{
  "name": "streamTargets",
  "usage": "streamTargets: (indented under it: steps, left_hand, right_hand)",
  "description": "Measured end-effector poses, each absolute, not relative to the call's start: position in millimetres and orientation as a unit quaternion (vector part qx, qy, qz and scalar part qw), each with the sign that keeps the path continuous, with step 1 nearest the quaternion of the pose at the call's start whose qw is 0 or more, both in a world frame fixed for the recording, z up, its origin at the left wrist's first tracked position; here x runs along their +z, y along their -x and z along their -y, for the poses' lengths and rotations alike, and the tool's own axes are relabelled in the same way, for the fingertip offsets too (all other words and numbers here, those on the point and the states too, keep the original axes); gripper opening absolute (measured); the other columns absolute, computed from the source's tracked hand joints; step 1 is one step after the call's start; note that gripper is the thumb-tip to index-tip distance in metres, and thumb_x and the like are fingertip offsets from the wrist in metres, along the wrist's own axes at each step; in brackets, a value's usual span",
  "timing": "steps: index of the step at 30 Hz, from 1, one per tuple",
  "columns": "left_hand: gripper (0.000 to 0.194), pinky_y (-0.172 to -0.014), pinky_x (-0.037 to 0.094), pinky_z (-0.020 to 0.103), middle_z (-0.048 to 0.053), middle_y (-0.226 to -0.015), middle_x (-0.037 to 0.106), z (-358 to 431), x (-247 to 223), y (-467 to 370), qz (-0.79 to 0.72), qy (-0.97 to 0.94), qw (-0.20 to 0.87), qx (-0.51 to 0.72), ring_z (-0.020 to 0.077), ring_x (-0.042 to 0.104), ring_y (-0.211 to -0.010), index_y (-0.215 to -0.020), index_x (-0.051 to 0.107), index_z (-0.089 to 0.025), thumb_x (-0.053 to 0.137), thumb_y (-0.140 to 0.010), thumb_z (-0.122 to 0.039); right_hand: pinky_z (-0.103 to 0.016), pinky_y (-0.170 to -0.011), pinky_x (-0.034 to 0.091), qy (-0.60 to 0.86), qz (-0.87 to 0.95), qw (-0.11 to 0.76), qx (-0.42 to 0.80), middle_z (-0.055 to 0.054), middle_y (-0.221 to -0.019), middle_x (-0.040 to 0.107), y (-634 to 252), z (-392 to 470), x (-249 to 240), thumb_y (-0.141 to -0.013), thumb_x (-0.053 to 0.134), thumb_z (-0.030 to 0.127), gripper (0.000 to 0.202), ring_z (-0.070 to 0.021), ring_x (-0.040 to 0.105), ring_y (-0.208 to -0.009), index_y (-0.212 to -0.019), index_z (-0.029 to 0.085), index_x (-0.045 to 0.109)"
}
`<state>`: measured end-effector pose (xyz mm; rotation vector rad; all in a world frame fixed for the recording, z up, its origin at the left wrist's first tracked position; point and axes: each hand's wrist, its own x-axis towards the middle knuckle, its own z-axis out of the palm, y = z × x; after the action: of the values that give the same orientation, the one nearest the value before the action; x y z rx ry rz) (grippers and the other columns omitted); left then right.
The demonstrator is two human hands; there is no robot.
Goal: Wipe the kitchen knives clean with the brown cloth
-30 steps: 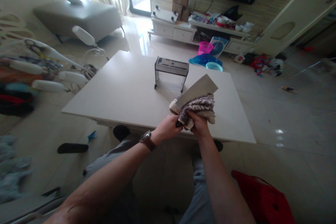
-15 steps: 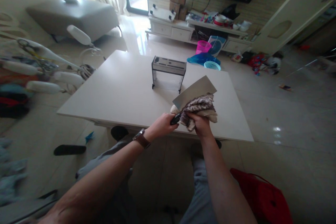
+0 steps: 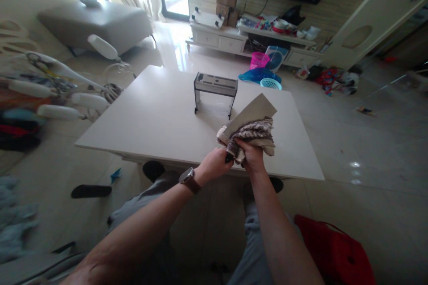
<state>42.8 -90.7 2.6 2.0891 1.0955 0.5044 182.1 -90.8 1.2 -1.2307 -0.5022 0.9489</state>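
My left hand is closed around the black handle of a cleaver, whose broad grey blade points up and to the right above the table. In my right hand is a bunched brown-and-cream cloth, wrapped over the lower edge of the blade near the handle. The cloth hides part of the blade and most of the handle. Beyond them on the white table stands a knife block with a slotted grey top, clear sides and dark feet.
A pink basket, a light-blue basket and a blue plastic bag are past the table's far edge. White lamp arms reach in at the left. A red bag lies on the floor at right.
My left hand has moved slightly right, closer to my right hand. The cloth now covers more of the handle and of the blade's near end.
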Motion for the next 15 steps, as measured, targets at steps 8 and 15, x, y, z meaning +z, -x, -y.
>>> streamTargets:
  steps: [8, 15]
  left_hand:
    - [0.009, -0.063, 0.040, 0.027, 0.008, -0.078, 0.072, 87.8, -1.6, -36.6, -0.404, -0.793, 0.399, 0.221, 0.0165, 0.061, -0.066, -0.079, 0.071, -0.015, 0.061, -0.080, -0.017]
    - [0.008, -0.061, 0.042, 0.023, 0.001, -0.066, 0.066, 85.9, 1.6, -35.0, -0.353, -0.748, 0.495, 0.268, 0.0125, 0.057, -0.060, -0.073, 0.065, -0.014, 0.061, -0.079, -0.018]
  right_hand:
    - [-0.030, -0.060, 0.061, 0.606, 0.274, 0.601, 0.444, -0.003, -0.074, 0.077, -198.8, 95.1, -13.5, -0.054, 0.096, 0.036, 0.033, -0.0247, 0.076, -0.080, -0.073, 0.020, 0.074]
    - [-0.035, -0.078, 0.063, 0.518, 0.249, 0.636, 0.515, -0.001, -0.087, 0.079, -194.3, 103.9, 6.3, -0.060, 0.086, 0.031, 0.027, -0.0232, 0.074, -0.086, -0.082, 0.022, 0.074]
